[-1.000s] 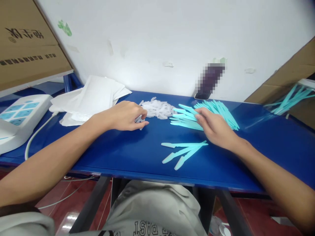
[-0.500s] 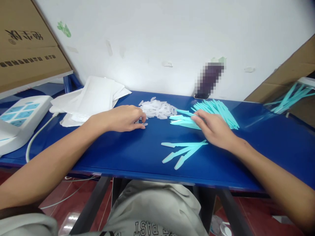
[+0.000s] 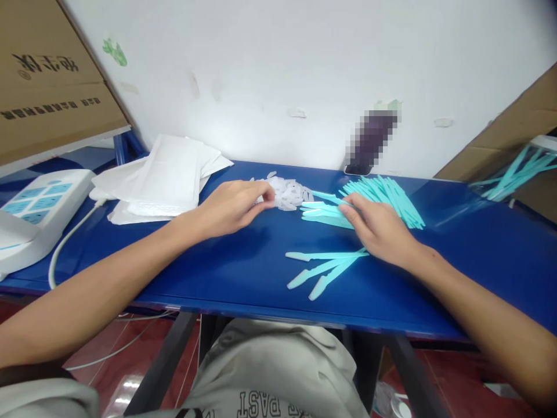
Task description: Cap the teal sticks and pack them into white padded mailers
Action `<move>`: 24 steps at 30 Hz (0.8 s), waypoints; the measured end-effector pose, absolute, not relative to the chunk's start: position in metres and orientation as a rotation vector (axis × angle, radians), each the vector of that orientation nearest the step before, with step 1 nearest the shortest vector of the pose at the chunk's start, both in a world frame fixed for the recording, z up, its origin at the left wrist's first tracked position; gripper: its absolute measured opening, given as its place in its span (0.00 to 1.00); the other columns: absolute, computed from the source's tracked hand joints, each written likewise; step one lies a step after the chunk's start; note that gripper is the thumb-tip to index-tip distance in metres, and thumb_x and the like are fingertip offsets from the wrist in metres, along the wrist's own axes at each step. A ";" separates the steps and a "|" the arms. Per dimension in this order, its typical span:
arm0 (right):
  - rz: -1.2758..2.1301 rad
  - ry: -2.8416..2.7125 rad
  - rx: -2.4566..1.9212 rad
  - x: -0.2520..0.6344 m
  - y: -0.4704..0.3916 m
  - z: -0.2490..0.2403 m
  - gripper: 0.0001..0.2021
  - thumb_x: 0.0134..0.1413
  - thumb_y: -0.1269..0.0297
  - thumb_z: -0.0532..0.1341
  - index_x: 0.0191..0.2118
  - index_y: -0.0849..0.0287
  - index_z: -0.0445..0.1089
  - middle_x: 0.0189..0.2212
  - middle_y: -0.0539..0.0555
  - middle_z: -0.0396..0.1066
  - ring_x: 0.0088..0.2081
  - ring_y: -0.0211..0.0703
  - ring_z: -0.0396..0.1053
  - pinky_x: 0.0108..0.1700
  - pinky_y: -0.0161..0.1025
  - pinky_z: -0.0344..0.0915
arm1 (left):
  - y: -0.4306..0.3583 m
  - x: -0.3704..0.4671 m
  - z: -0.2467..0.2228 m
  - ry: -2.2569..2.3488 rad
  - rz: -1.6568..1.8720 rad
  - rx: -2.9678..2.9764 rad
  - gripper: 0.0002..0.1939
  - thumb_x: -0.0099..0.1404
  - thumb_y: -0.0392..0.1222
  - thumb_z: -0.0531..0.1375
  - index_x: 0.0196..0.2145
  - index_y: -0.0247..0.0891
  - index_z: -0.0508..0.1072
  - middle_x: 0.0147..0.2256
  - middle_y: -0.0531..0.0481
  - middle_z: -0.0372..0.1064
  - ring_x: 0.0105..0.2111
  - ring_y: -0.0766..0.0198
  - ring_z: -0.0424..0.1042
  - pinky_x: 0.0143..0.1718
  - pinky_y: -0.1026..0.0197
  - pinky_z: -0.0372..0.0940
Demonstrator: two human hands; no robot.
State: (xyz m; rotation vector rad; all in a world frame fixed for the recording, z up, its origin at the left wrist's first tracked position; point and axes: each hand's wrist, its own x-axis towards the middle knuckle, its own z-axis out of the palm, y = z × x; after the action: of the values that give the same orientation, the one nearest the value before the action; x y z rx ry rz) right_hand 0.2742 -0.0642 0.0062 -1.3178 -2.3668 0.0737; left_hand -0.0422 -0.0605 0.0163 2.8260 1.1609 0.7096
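My right hand [image 3: 376, 223] is closed round the handle of a turquoise eyebrow razor [image 3: 324, 197], whose blade end points left. Just below it lie several more razors [image 3: 319, 213], partly hidden by the fingers, and behind the hand is a large heap of razors [image 3: 387, 197]. My left hand [image 3: 243, 206] pinches thumb and forefinger together at the near left edge of a pile of small translucent plastic blade caps [image 3: 289, 193]. What sits between those fingertips is hidden. Nearer the front edge, three razors [image 3: 324, 270] are fanned out on the blue table [image 3: 243, 273].
White padded envelopes [image 3: 169, 174] are stacked at the left, beside a white power strip [image 3: 47, 215] with a cable. A phone-like object [image 3: 372, 142], blurred out, leans against the wall. Cardboard boxes [image 3: 47, 87] stand at both sides. More razors [image 3: 517, 174] are at the far right.
My left hand has moved right and slightly up, from the table just left of the pile onto its edge, and its fingertips have come together. My right hand is almost unmoved.
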 end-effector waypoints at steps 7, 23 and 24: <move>0.095 -2.300 -1.282 0.271 -0.072 0.009 0.12 0.71 0.54 0.46 0.42 0.53 0.62 0.22 0.49 0.65 0.23 0.47 0.63 0.29 0.41 0.55 | -0.073 -0.012 0.000 1.028 1.226 2.378 0.07 0.75 0.42 0.54 0.41 0.38 0.69 0.29 0.52 0.71 0.25 0.69 0.68 0.28 0.66 0.63; 0.148 -2.269 -1.236 0.273 -0.067 0.000 0.12 0.71 0.53 0.47 0.44 0.54 0.60 0.19 0.46 0.59 0.20 0.44 0.60 0.27 0.40 0.53 | -0.071 -0.006 -0.005 0.975 1.238 1.687 0.13 0.62 0.47 0.69 0.36 0.33 0.78 0.25 0.50 0.75 0.25 0.66 0.76 0.30 0.65 0.72; 0.149 -2.271 -1.241 0.273 -0.066 0.000 0.12 0.71 0.53 0.47 0.44 0.54 0.61 0.19 0.46 0.59 0.20 0.44 0.60 0.28 0.40 0.53 | -0.069 -0.006 -0.005 0.971 1.231 1.648 0.13 0.60 0.47 0.71 0.35 0.33 0.78 0.27 0.49 0.76 0.27 0.65 0.76 0.32 0.64 0.73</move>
State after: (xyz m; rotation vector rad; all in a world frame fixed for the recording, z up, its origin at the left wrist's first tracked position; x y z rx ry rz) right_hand 0.2725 -0.0664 -0.0003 -1.2406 -2.2711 0.1494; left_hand -0.0063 -0.0693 -0.0052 1.6478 0.9710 1.2306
